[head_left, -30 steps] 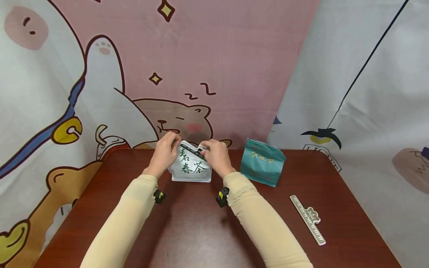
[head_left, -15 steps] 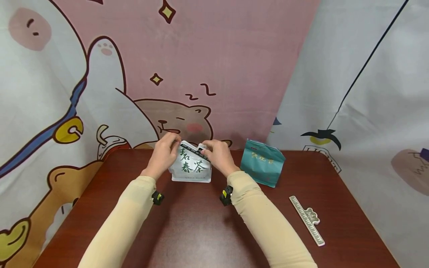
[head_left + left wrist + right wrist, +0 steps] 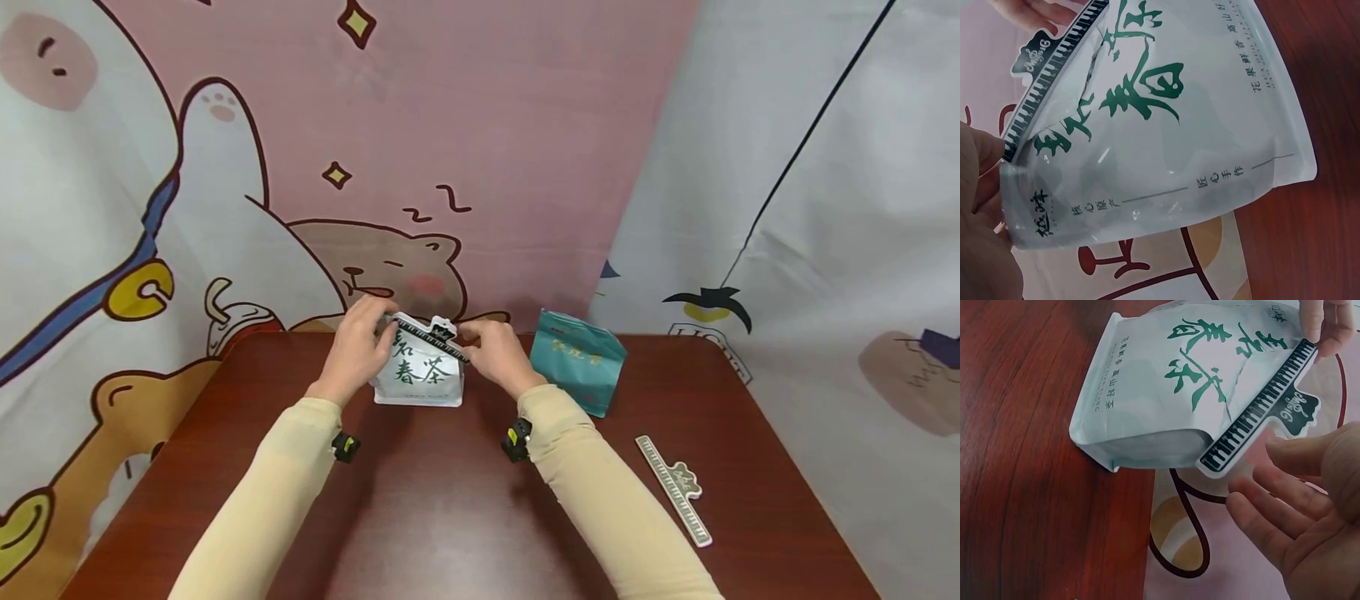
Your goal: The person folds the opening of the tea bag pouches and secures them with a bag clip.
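A white tea bag with green characters stands on the table. Across its top, slanting down to the right, lies a black-and-white piano-key clip whose handle faces up and back. My left hand pinches the bag's upper left corner, by the clip's left end; the left wrist view shows the fingers there. Beside the clip's lower right end is my right hand. In the right wrist view its fingers are spread loosely, apart from the clip and the bag, holding nothing.
A teal tea bag stands right of the white one. Nearer the front right, a second, pale piano-key clip lies flat on the brown table. A cartoon-printed cloth hangs behind the table's back edge.
My right hand has let go of the clip's handle and drawn slightly right, so the handle shows fully. The left hand keeps its hold. The head view has shifted slightly.
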`<state>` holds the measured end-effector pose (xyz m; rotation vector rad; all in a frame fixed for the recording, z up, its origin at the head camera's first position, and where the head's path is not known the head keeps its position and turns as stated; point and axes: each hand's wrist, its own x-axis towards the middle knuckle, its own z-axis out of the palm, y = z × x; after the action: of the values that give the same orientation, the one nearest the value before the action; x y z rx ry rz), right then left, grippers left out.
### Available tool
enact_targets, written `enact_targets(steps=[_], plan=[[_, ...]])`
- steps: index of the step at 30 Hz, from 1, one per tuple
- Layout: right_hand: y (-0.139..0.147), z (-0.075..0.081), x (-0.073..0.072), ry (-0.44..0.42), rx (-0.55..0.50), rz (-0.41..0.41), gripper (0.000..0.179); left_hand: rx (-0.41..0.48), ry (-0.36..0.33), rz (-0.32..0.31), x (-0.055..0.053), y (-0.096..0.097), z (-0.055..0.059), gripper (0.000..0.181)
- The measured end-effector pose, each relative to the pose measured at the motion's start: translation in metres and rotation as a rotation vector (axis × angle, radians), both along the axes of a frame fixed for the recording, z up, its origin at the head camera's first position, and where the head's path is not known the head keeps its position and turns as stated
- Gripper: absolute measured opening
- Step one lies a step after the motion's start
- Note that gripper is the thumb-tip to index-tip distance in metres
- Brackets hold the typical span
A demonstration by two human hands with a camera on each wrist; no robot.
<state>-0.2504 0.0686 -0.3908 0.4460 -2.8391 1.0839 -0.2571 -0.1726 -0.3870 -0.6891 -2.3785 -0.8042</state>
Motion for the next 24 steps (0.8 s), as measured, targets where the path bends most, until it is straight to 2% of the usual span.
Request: enact_targets(steps=[11, 17, 24], plan=[[0.028, 0.007, 0.015, -0.042, 0.015, 0.03, 0.038, -0.019, 0.074, -0.041, 0.009, 0.016, 0.002, 0.022], [0.045, 0.011, 0.023, -0.04, 0.017, 0.04, 0.037, -0.022, 0.061, -0.048, 0.014, 0.025, 0.004, 0.023], [0.063, 0.013, 0.034, -0.083, 0.03, 0.033, 0.036, -0.03, 0.056, -0.077, 0.017, 0.036, 0.004, 0.022]])
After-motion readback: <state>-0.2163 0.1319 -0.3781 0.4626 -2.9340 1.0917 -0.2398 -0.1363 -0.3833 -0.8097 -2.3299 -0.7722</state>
